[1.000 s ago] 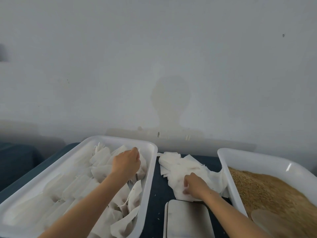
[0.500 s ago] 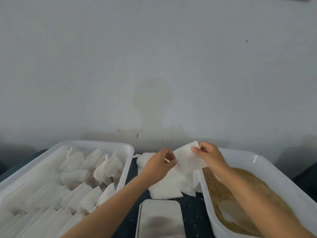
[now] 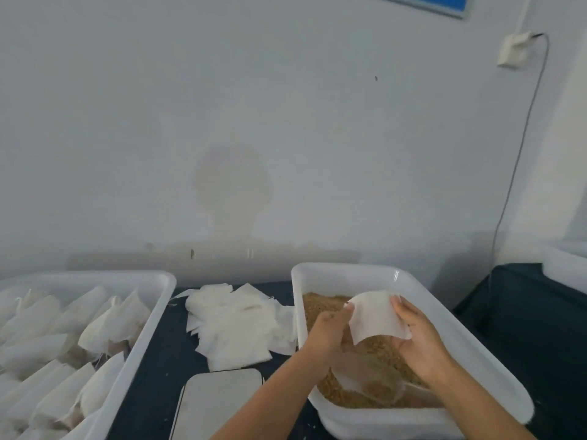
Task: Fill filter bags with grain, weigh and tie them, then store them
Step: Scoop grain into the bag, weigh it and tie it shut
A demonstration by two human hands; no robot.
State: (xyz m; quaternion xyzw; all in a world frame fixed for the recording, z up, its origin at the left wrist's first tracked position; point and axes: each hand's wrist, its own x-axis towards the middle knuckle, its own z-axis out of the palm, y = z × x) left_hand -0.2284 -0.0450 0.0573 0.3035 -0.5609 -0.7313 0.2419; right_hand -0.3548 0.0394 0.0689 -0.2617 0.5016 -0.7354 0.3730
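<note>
Holding an empty filter bag (image 3: 378, 315) over the grain tub (image 3: 444, 315), the left hand (image 3: 330, 328) pinches one edge and the right hand (image 3: 419, 338) cradles the other, apparently to open it for filling, beside spare bags (image 3: 235, 325) on the table (image 3: 165, 360).

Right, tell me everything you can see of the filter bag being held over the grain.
The filter bag is a single white, roughly square, flat piece of thin, soft, slightly translucent material, looking empty. It is held up above the grain in the white tub, its lower corners curling. The left hand pinches its upper left edge; the right hand holds its right side, thumb on top. It touches nothing else visible.
</note>
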